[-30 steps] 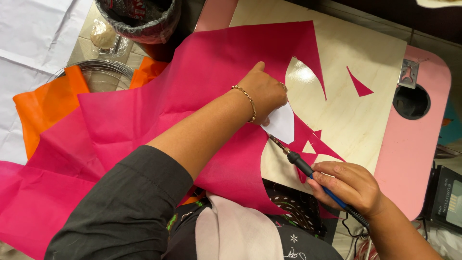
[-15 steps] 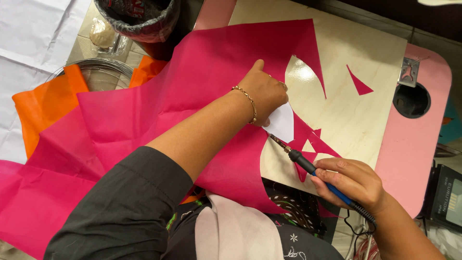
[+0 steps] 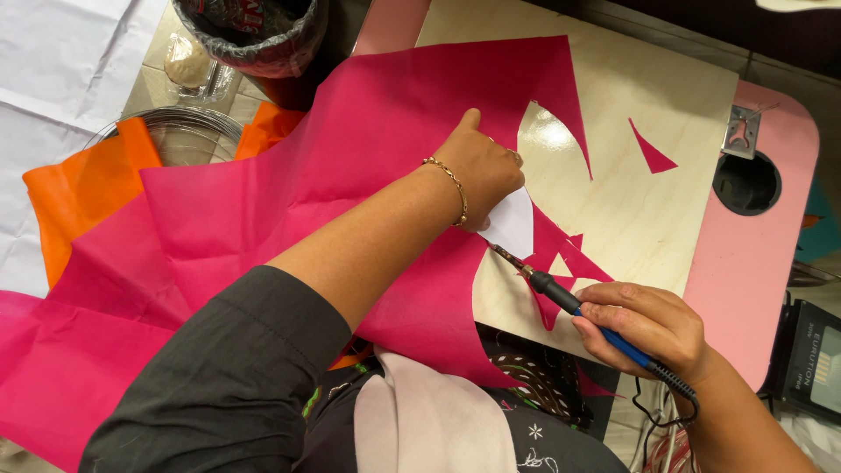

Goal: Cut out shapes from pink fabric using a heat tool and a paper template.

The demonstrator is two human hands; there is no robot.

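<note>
Little has moved: pink fabric [image 3: 350, 193] is still being pressed flat under the left hand [image 3: 482, 166], while a cutter [image 3: 561, 293], just beside it, is being gripped by the right hand [image 3: 648, 328].

pink fabric [image 3: 368, 175] spread flat, blue-handled hot cutter [image 3: 569, 302] tilted

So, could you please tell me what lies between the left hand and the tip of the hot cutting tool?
In the head view, a white template piece lies between the left hand and the cutting tool, resting on the pink fabric.

Left hand [image 3: 482, 171] flat, right hand [image 3: 648, 328] clenched
</note>
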